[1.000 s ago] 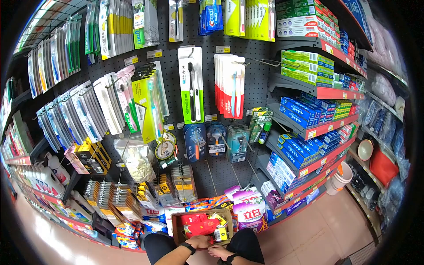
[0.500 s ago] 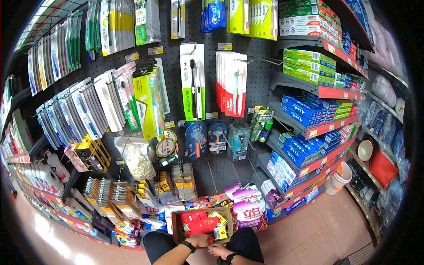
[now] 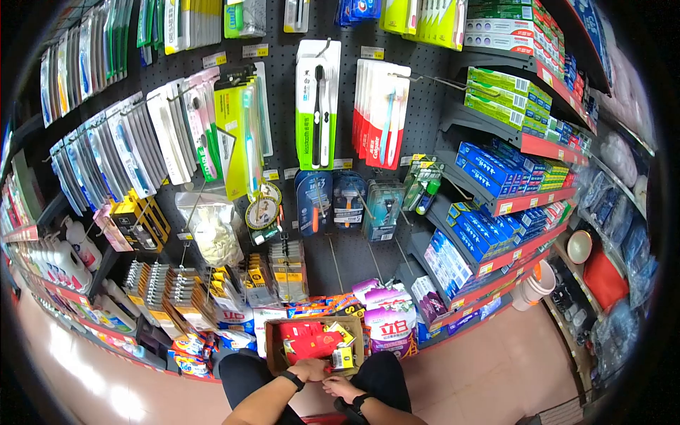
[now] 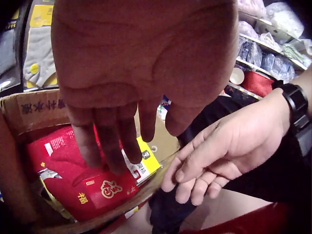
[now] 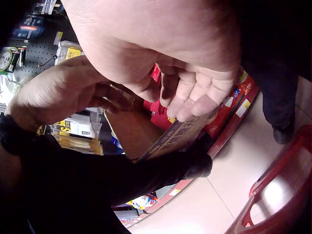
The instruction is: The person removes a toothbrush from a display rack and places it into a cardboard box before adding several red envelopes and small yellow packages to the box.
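In the head view a cardboard box (image 3: 275,347) stands between the person's knees, with red packets (image 3: 312,340) and a yellow-and-white packet (image 3: 343,357) inside. The left hand (image 3: 309,370) hangs over the box's near edge, and the right hand (image 3: 341,387) is just right of it. From the left wrist, the left hand (image 4: 141,73) has relaxed fingers spread above the red packets (image 4: 92,180), holding nothing visible. The right hand (image 4: 229,146) is loosely bent beside the box's edge, palm showing. In the right wrist view the right hand's fingers (image 5: 183,92) hang loosely, empty.
Toothbrush packs (image 3: 316,106) hang on a pegboard ahead. Toothpaste boxes (image 3: 489,170) fill shelves at the right. A laundry bag (image 3: 391,330) is right of the box, Tide bags (image 3: 191,363) are at the left. A red plastic object (image 5: 273,185) is at the lower right.
The head view has tilted and shifted, so the shelves sit higher and the box further left. The hands keep nearly the same places at the box's near edge.
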The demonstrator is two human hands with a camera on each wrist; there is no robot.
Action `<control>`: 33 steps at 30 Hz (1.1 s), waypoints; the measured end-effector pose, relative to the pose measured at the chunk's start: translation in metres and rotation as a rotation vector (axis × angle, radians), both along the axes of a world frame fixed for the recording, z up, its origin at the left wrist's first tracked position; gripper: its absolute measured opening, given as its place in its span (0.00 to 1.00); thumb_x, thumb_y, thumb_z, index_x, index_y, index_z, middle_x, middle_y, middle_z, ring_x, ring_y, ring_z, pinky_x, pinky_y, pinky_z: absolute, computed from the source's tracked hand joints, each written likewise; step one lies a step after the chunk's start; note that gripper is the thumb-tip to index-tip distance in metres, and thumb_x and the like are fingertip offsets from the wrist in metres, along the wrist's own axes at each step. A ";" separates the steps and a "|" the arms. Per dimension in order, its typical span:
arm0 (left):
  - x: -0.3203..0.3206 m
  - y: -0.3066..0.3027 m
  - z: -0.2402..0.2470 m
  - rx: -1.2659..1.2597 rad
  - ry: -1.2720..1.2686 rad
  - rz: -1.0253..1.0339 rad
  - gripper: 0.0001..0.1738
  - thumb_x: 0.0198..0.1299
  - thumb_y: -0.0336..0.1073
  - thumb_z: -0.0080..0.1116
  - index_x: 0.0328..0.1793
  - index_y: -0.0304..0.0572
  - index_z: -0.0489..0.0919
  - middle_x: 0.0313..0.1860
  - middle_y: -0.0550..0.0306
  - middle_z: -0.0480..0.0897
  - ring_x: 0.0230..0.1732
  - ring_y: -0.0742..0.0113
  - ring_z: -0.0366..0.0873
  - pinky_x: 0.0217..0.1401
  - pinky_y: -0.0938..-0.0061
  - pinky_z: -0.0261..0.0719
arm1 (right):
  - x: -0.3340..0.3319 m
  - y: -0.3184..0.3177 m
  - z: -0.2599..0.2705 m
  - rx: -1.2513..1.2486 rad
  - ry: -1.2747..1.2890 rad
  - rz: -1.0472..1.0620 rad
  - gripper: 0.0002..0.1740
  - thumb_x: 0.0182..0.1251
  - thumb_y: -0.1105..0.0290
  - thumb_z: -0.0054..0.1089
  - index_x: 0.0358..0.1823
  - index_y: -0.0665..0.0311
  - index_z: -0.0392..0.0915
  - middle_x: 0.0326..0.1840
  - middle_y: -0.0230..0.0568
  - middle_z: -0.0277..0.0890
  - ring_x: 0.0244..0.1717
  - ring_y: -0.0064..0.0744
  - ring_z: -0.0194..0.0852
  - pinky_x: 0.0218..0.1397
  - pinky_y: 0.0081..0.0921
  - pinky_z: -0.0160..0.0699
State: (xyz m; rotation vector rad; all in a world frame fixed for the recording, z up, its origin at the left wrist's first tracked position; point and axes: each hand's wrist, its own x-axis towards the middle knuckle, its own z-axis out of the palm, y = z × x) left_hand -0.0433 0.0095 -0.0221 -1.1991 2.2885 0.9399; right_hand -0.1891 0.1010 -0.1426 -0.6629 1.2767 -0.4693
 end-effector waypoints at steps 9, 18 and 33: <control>0.000 0.000 -0.006 -0.043 -0.008 0.001 0.30 0.62 0.54 0.53 0.64 0.42 0.77 0.58 0.38 0.82 0.59 0.41 0.80 0.60 0.50 0.79 | 0.002 0.002 -0.007 -0.006 -0.017 -0.013 0.20 0.75 0.55 0.56 0.59 0.58 0.76 0.54 0.38 0.80 0.52 0.29 0.77 0.53 0.28 0.73; -0.002 0.004 0.013 -0.068 0.051 -0.006 0.28 0.60 0.51 0.55 0.60 0.40 0.80 0.57 0.39 0.83 0.58 0.44 0.81 0.59 0.52 0.80 | 0.001 0.002 0.006 -0.015 -0.021 -0.002 0.19 0.76 0.57 0.55 0.60 0.59 0.75 0.54 0.39 0.79 0.53 0.30 0.76 0.54 0.28 0.75; -0.013 -0.031 0.091 -0.420 0.331 -0.051 0.17 0.61 0.41 0.53 0.51 0.43 0.83 0.41 0.42 0.86 0.45 0.45 0.85 0.44 0.51 0.83 | -0.001 0.002 0.005 -0.016 0.025 -0.006 0.17 0.76 0.57 0.56 0.59 0.56 0.77 0.51 0.35 0.80 0.50 0.26 0.78 0.52 0.25 0.74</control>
